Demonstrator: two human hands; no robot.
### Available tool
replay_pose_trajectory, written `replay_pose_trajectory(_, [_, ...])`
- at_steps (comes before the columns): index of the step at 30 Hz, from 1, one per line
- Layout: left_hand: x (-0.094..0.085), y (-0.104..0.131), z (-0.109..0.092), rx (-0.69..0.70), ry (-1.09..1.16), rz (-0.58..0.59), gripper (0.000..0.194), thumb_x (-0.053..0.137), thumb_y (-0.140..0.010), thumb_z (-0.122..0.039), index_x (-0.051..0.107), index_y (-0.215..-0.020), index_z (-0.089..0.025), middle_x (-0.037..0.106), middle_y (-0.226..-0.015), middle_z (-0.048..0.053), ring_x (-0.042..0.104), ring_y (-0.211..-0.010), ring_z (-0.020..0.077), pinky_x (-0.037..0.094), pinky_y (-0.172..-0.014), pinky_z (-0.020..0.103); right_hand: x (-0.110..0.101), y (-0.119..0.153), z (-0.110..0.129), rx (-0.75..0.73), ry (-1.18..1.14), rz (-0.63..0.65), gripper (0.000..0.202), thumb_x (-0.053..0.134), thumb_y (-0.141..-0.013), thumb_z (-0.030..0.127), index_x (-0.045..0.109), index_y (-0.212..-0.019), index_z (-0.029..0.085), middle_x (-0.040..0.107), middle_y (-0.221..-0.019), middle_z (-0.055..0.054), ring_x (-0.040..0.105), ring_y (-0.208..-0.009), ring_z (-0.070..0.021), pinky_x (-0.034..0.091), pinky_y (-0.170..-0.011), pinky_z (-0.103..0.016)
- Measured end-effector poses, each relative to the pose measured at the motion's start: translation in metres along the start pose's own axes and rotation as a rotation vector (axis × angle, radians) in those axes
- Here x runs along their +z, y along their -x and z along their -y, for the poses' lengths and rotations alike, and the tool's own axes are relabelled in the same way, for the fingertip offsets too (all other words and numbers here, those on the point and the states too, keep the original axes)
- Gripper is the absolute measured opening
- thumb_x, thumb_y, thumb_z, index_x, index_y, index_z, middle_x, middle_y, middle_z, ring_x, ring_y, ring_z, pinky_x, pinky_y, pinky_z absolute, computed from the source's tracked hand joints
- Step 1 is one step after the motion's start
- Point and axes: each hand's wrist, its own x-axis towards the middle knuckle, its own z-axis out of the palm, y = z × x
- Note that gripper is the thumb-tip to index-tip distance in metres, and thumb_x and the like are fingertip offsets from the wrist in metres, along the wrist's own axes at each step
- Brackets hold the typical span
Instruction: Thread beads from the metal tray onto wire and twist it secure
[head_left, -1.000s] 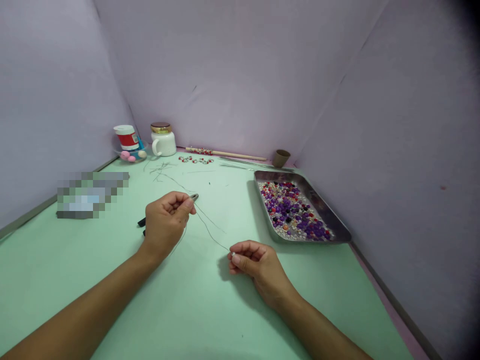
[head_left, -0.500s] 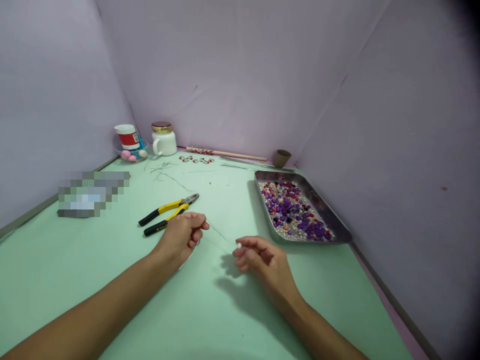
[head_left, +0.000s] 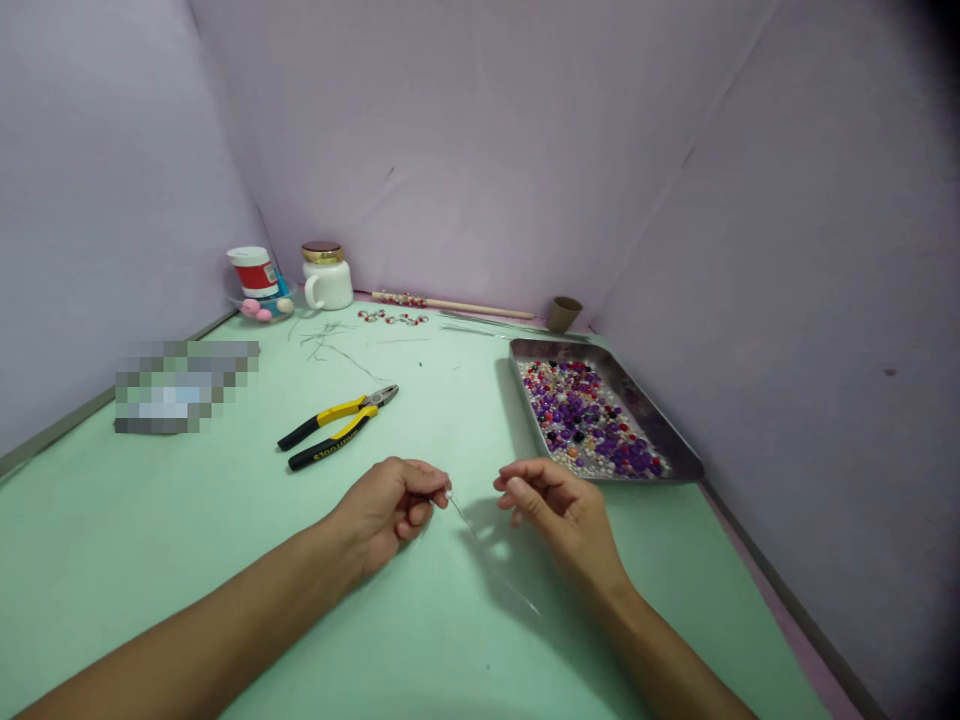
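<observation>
The combination pliers (head_left: 370,402) carry upside-down yellow lettering (head_left: 335,449) on one handle (head_left: 309,457), ending in what looks like "TOOLS"; the first letters are unclear.

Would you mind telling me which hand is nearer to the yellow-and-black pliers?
Left. The left hand is just in front and to the right of the pliers; the right hand is farther off to their right.
</observation>
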Motion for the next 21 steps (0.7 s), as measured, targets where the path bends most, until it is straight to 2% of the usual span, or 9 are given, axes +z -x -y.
replay_pose_trajectory(2, [0.003, 0.002, 0.004, 0.045, -0.061, -0.004, 0.006, 0.057, -0.060, -0.016, 0.055, -0.056, -0.012, 0.051, -0.052, 0.000, 0.028, -0.036, 0.0020, 0.012, -0.034, 0.017, 0.002, 0.000, -0.001, 0.097, -0.038, 0.116, 0.025, 0.067, -0.063, 0.036, 0.062, -0.076, 0.015, 0.064, -0.072, -0.006, 0.059, -0.063, -0.0158, 0.048, -0.051, -0.026])
replay_pose_trajectory(5, [0.006, 0.003, 0.010, 0.120, -0.151, 0.001, 0.010, 0.059, -0.062, -0.021, 0.056, -0.056, -0.013, 0.041, -0.039, -0.004, 0.025, -0.035, 0.0035, 0.013, -0.036, 0.019, 0.003, 0.002, 0.000, 0.275, -0.147, 0.273, 0.028, 0.069, -0.061, 0.035, 0.062, -0.077, 0.014, 0.064, -0.072, -0.004, 0.059, -0.063, -0.0148, 0.049, -0.052, -0.026])
replay_pose_trajectory(10, [0.010, 0.003, 0.018, 0.193, -0.221, 0.020, 0.015, 0.061, -0.063, -0.028, 0.057, -0.058, -0.014, 0.037, -0.035, -0.006, 0.026, -0.037, 0.0046, 0.017, -0.040, 0.021, 0.006, 0.004, -0.001, 0.440, -0.300, 0.420, 0.026, 0.072, -0.058, 0.033, 0.059, -0.069, 0.012, 0.062, -0.062, -0.002, 0.056, -0.050, -0.0106, 0.045, -0.043, -0.022])
replay_pose_trajectory(14, [0.010, 0.003, 0.021, 0.218, -0.244, 0.044, 0.018, 0.061, -0.065, -0.031, 0.058, -0.059, -0.014, 0.037, -0.037, -0.006, 0.027, -0.038, 0.0048, 0.018, -0.041, 0.021, 0.009, 0.005, -0.003, 0.495, -0.375, 0.442, 0.025, 0.073, -0.057, 0.028, 0.056, -0.065, 0.012, 0.062, -0.058, -0.001, 0.055, -0.043, -0.0097, 0.044, -0.040, -0.021])
replay_pose_trajectory(17, [0.010, 0.003, 0.022, 0.234, -0.265, 0.056, 0.019, 0.061, -0.066, -0.032, 0.058, -0.061, -0.014, 0.038, -0.037, -0.006, 0.027, -0.038, 0.0049, 0.017, -0.040, 0.021, 0.010, 0.005, -0.003, 0.470, -0.354, 0.389, 0.022, 0.071, -0.057, 0.026, 0.054, -0.063, 0.013, 0.060, -0.053, 0.001, 0.050, -0.037, -0.0069, 0.042, -0.035, -0.019])
replay_pose_trajectory(21, [0.012, 0.004, 0.022, 0.262, -0.314, 0.022, 0.016, 0.061, -0.066, -0.030, 0.057, -0.062, -0.015, 0.040, -0.037, -0.006, 0.026, -0.035, 0.0041, 0.016, -0.037, 0.020, 0.011, 0.006, -0.001, 0.436, -0.231, 0.317, 0.021, 0.069, -0.056, 0.026, 0.052, -0.058, 0.014, 0.056, -0.045, 0.004, 0.043, -0.030, -0.0049, 0.031, -0.025, -0.014])
